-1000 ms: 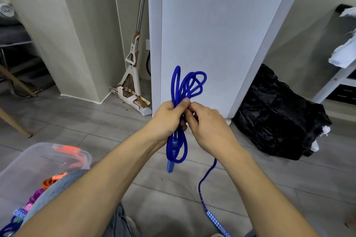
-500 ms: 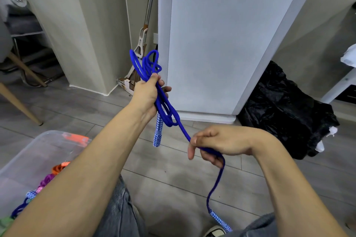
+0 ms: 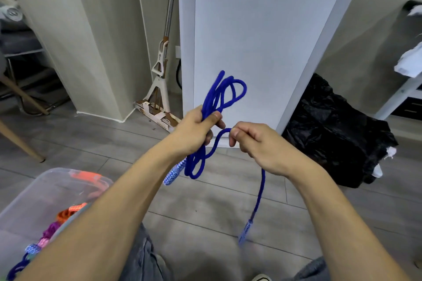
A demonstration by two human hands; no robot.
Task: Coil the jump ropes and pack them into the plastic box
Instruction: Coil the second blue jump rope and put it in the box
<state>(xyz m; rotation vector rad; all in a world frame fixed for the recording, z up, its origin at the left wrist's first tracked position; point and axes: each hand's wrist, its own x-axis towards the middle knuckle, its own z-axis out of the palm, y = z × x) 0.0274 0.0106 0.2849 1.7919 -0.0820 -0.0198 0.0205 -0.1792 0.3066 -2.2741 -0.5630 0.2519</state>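
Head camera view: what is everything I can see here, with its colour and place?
rope: 1, blue, held in both hands mid-frame
handles: 2, blue-white patterned, hanging at the rope's ends
box: 1, clear with orange latch, bottom left, coloured ropes inside
mop: 1, white-brown, leaning in the corner
cabinet: 1, white, centre back
bag: 1, black, floor right
chair leg: 1, wooden, left
shelf: 1, white, far right
left hand: grips the coils
right hand: pinches the loose strand
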